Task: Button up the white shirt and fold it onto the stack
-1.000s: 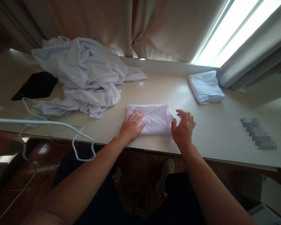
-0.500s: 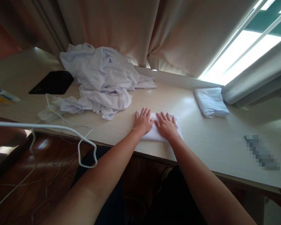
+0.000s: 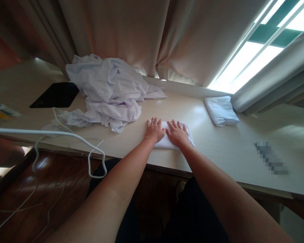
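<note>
I count two folded white cloths: one [image 3: 167, 141] under my hands, one [image 3: 221, 110] by the window. One crumpled heap of white garments [image 3: 108, 91] lies on the surface [image 3: 230, 148]. There is one black pad [image 3: 54, 95] and one white hanger [image 3: 66, 138].

Both hands, left hand [image 3: 154, 131] and right hand [image 3: 177, 133], press flat on folded cloth [image 3: 165, 142].

A small white folded cloth [image 3: 164, 143] lies flat near the pale table's [image 3: 218, 148] front edge, folded into a compact rectangle.
</note>
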A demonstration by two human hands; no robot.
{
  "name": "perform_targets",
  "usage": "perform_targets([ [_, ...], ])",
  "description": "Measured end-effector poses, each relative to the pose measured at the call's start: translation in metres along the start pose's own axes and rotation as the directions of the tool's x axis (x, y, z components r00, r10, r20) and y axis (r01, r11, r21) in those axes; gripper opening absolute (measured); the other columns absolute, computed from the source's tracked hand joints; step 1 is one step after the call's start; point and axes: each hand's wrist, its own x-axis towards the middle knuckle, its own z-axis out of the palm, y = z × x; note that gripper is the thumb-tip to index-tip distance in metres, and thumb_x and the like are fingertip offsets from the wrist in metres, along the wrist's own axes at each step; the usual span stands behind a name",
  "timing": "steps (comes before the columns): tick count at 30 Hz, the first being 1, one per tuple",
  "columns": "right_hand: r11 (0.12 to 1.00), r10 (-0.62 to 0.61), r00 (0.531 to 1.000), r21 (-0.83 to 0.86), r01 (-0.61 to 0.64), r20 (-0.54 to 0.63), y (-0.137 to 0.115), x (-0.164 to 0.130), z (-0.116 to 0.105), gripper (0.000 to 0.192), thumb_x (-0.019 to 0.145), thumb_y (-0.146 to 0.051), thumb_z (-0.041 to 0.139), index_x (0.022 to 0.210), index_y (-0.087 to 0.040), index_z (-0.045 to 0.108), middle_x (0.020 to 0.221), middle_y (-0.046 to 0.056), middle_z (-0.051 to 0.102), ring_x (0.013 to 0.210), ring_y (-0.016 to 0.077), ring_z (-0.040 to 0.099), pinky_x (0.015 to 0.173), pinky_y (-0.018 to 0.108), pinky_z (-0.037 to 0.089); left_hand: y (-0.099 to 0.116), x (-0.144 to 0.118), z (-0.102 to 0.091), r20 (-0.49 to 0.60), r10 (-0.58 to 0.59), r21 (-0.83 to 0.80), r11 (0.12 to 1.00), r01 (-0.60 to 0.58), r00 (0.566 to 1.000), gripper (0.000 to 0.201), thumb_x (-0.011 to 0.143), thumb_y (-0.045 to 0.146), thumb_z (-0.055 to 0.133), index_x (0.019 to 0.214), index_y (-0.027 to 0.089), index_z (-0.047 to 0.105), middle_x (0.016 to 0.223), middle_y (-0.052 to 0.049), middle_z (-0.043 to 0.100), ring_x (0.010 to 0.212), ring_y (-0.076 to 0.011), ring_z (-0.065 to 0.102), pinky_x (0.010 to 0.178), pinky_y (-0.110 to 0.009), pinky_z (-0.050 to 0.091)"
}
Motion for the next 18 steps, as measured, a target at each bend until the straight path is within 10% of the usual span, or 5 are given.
perform_targets([
  [9,1.0,0.014,1.0,0.012,-0.014,-0.02,-0.002,-0.005,-0.002,0.063,0.101,-0.06,0.019,0.16,-0.037,0.022,0.169,0.001,0.018,0.155,0.0324,0.014,0.121,0.061,0.011,0.022,-0.024,-0.018,-0.053,0.236,0.09,0.969,-0.231,0.97,0.057,0.097,0.035,0.033,0.148,0.014,0.048,0.16,-0.012,0.038,0.155,-0.0264,0.017,0.129,-0.049,0.002],
  [18,0.998,0.031,1.0,0.054,-0.03,-0.003,0.0,0.001,-0.008,0.061,0.102,-0.057,0.015,0.16,-0.039,0.02,0.17,0.0,0.015,0.155,0.0352,0.01,0.116,0.072,0.006,0.032,-0.015,0.0,0.004,0.094,0.058,0.994,-0.094,0.996,0.06,0.099,0.037,0.024,0.154,0.02,0.04,0.164,-0.005,0.031,0.156,-0.0255,0.014,0.128,-0.054,0.004],
])
